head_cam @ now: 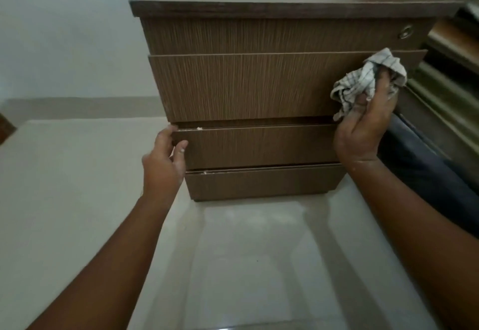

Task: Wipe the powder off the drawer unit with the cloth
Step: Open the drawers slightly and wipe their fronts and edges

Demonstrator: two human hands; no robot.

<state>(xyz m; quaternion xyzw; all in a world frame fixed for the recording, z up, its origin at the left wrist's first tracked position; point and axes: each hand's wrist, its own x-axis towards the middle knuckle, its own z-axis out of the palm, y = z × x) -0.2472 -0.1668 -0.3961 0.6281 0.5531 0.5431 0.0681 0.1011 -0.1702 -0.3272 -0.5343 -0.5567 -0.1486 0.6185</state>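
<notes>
A brown wood-grain drawer unit (259, 83) stands on the pale floor in front of me. My right hand (363, 132) grips a crumpled white checked cloth (363, 83) and presses it against the right end of the large second drawer front. My left hand (166, 158) clasps the left edge of the third drawer (259, 145), which stands slightly pulled out. Small specks of pale powder (199, 128) sit on that drawer's top edge near the left corner, and another speck (204, 173) lies on the bottom drawer's edge. Powder dusts my fingers.
A round metal lock (404, 31) sits at the top drawer's right end. Dark furniture and a dark rolled item (425, 163) crowd the unit's right side. A pale wall (64, 31) rises behind on the left. Glossy tiled floor (246, 265) spreads below.
</notes>
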